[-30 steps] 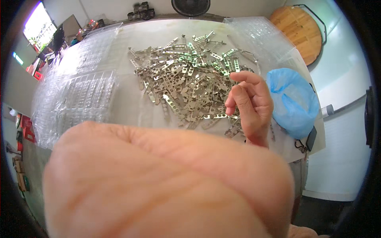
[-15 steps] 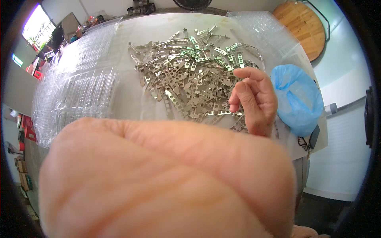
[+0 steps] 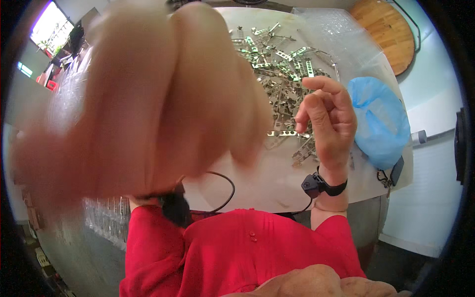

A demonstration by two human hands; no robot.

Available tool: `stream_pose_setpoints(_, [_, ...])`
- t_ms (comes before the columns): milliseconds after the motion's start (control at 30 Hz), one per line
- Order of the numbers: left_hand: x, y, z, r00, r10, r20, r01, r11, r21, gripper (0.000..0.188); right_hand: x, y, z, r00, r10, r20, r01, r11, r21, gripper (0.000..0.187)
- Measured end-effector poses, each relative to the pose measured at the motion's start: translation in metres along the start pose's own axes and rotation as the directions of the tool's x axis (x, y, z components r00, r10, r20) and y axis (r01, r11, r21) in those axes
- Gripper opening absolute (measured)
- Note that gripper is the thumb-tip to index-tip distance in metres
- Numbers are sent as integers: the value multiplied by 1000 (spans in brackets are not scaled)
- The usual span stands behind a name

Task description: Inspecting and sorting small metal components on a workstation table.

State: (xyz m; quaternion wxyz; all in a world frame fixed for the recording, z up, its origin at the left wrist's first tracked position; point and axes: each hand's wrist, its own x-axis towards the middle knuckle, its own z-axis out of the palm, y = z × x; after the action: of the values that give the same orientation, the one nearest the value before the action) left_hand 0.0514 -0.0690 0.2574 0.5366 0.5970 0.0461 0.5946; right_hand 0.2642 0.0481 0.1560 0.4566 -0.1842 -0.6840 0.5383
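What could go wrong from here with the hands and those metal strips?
The left hand looms large and blurred before the camera, so it may hide a slip on the table behind it. The metal strips lie loose and tangled by the bare right hand; an edge might scratch a finger. The black cable loops near the left wrist and could snag.

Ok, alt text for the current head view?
The left hand, blurred near the lens, covers much of the view; the curled right hand is at the right edge of perforated metal strips piled on a white table, left of a blue bag.
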Motion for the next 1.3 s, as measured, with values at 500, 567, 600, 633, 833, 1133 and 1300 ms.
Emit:
stream_pose_setpoints(500, [-135,-109,-214,473,-43,-880,374,914,157,16,-4,10,24,971,190,148,-187,982,-34,11])
stream_pose_setpoints(567, [-147,-112,-221,480,-47,-876,348,927,141,16,-3,24,27,949,224,224,-214,975,-66,10])
stream_pose_setpoints(600, [-151,-112,-223,494,-58,-868,326,937,123,16,-3,32,29,923,258,286,-239,966,-100,10])
stream_pose_setpoints(633, [-154,-112,-225,485,-75,-871,309,947,90,16,-3,39,33,911,287,295,-266,958,-109,8])
stream_pose_setpoints(833, [-175,-122,-232,481,-98,-871,192,981,-4,15,4,73,58,878,349,328,-173,870,-462,9])
stream_pose_setpoints(1133, [-183,-128,-232,500,-125,-857,58,992,-111,13,4,122,97,880,122,459,309,587,-749,19])
stream_pose_setpoints(1300, [-185,-127,-229,478,-112,-871,52,994,-99,14,3,132,104,861,132,491,413,382,-827,20])
